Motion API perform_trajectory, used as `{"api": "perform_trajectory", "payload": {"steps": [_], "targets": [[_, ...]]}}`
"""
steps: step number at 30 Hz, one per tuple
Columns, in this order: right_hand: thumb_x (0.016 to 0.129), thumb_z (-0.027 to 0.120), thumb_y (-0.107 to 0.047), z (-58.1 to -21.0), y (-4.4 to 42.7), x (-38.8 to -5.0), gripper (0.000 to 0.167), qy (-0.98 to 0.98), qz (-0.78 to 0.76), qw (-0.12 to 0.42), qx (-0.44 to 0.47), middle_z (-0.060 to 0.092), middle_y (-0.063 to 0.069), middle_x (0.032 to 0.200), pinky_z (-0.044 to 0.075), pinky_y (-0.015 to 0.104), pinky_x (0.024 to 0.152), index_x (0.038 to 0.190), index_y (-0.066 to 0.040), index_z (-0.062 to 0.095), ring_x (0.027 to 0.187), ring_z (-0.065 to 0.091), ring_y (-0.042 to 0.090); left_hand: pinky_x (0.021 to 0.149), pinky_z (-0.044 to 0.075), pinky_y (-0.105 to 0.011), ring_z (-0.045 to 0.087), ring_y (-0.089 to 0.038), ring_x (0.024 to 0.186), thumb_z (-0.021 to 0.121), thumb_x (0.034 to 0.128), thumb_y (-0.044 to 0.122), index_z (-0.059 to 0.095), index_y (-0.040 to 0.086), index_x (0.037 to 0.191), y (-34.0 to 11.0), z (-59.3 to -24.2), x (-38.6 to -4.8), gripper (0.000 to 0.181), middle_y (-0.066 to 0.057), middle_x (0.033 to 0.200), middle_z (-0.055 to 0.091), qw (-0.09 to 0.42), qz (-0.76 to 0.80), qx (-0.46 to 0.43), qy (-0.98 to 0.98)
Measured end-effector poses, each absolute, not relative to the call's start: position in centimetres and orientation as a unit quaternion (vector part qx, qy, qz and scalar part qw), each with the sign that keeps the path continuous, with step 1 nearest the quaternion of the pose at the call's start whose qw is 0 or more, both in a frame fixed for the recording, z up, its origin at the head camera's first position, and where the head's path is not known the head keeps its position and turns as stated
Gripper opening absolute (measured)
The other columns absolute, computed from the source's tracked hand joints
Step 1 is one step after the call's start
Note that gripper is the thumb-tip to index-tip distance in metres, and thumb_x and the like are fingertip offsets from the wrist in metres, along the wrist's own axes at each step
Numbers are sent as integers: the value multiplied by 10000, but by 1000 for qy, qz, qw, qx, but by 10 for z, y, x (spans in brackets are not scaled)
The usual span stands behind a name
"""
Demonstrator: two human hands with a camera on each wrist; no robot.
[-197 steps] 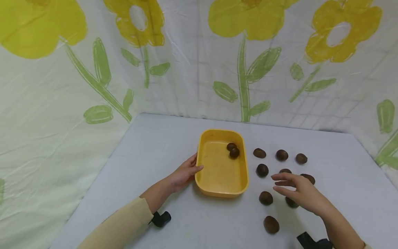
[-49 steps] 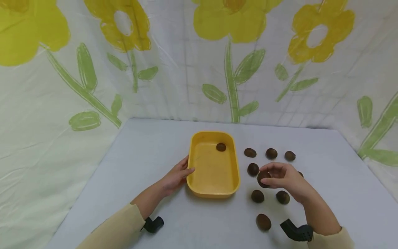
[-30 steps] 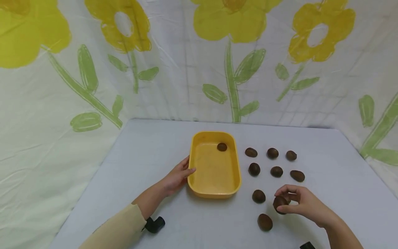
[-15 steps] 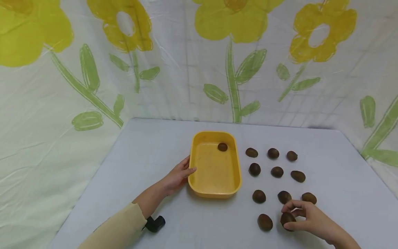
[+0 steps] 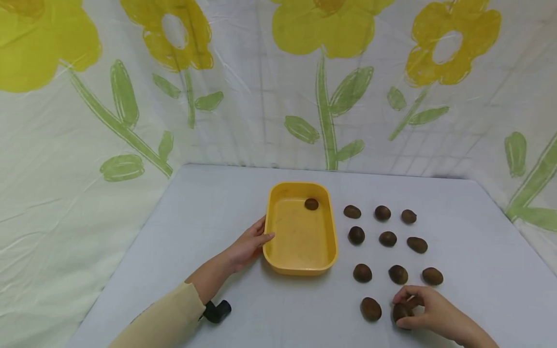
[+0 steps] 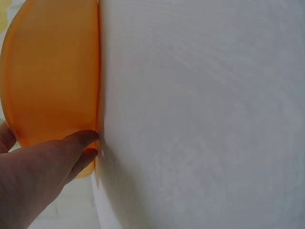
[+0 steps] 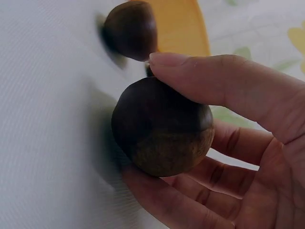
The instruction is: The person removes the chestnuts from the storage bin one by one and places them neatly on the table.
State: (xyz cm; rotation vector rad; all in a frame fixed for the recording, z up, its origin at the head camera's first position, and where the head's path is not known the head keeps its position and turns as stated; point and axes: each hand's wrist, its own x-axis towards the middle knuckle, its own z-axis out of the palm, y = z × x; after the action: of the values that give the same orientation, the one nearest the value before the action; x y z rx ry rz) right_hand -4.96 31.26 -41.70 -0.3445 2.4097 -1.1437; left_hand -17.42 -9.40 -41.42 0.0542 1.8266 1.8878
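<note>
At the table's front right my right hand (image 5: 428, 311) pinches a brown chestnut (image 5: 401, 315) between thumb and fingers. In the right wrist view this chestnut (image 7: 162, 126) is held very close to the white surface; whether it touches cannot be told. My left hand (image 5: 245, 249) grips the left side of a yellow plastic tub (image 5: 300, 272), thumb over the rim and fingers against the outer wall. The left wrist view shows fingers (image 6: 78, 140) on the tub's side (image 6: 52, 71). One chestnut (image 5: 311, 204) lies inside the tub near its far right corner.
Several chestnuts lie in spaced rows right of the tub, among them one (image 5: 371, 309) just left of my right hand and others (image 5: 398, 274) (image 5: 432, 276) beyond it. The white table (image 5: 209, 203) ends at a flower-printed curtain (image 5: 261, 106).
The tub held two chestnuts at first and now holds one. My right hand, empty at first, has carried a chestnut toward the front and lowered it. My left hand stays on the tub.
</note>
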Motion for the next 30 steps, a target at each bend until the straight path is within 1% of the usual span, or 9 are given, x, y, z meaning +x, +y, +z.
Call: {"api": "perform_trajectory", "payload": {"steps": [5,10,14,18,25,30], "targets": [[749,761,-225,-418,310,-50,331,885,-395,202,-139,631,-34,916,454,184,624,977,-34,616,741,554,-33,1103,309,-462,344,-243,1367,470,970,146,137,192,1508,-94,-413,-174,634,-21,1567,178,255,693,18,674],[746,762,-242,-419,312,-49,332,892,-384,189,-146,626,-62,885,477,186,609,984,-47,637,737,536,-54,1100,313,-464,346,-242,1367,475,970,154,140,194,1507,-94,-415,-175,634,-23,1566,180,255,692,16,675],[756,754,-244,-418,317,-47,333,903,-364,182,-135,621,-47,897,479,185,601,1010,-58,645,738,515,-70,1099,317,-464,356,-244,1361,475,970,155,139,194,1507,-94,-415,-175,635,-24,1568,175,256,693,17,674],[764,746,-234,-416,320,-48,342,907,-356,185,-131,637,2,930,475,189,600,1030,-47,639,739,522,-68,1098,318,-466,357,-249,1359,472,971,156,136,193,1508,-95,-416,-175,634,-26,1569,169,256,692,19,675],[764,744,-292,-406,321,-54,410,916,-333,206,-87,639,42,986,459,197,637,1076,-52,627,767,561,-27,1103,309,-466,346,-253,1366,464,973,153,128,190,1508,-95,-414,-174,633,-32,1571,160,259,693,24,673],[774,733,-323,-398,323,-56,429,923,-324,192,-76,613,51,982,465,201,637,1091,-53,626,780,577,-22,1103,311,-464,350,-255,1363,459,975,153,127,184,1509,-95,-413,-174,629,-34,1571,160,261,691,23,673]]}}
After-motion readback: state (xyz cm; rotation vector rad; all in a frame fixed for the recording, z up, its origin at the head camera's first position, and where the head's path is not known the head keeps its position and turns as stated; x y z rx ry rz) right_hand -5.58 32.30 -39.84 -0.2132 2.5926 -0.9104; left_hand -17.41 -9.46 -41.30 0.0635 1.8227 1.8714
